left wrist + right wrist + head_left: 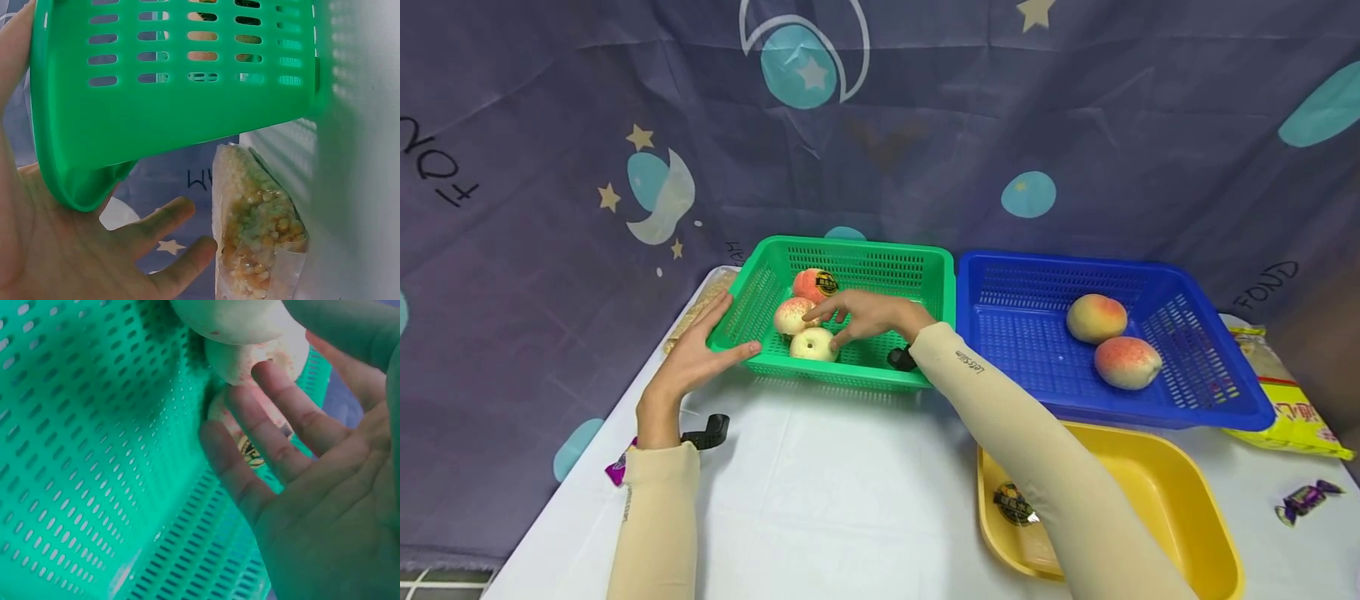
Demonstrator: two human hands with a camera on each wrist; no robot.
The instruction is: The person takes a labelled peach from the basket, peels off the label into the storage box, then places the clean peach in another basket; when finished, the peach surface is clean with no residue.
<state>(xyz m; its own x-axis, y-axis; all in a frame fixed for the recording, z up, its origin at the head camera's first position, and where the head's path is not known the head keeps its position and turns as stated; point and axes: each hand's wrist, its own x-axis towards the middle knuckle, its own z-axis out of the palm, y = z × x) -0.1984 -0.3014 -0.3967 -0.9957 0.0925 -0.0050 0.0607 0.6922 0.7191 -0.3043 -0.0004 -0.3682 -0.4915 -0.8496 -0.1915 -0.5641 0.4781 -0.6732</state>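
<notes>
Inside the green basket sit three peaches: a red peach with a black-and-gold sticker, a speckled peach and a pale peach. My right hand reaches in over them, its fingers extended and spread. Its thumb meets the side of the pale peach, while the forefinger tip lies at the speckled one. At the basket's left front corner, my left hand rests against the rim, thumb over the front edge and the other fingers loosely straight along the outside.
To the right, a blue basket holds two peaches. In front of it stands a yellow tub, partly under my right forearm. A clear bag of grains lies left of the green basket; a yellow packet and a purple-wrapped candy lie far right.
</notes>
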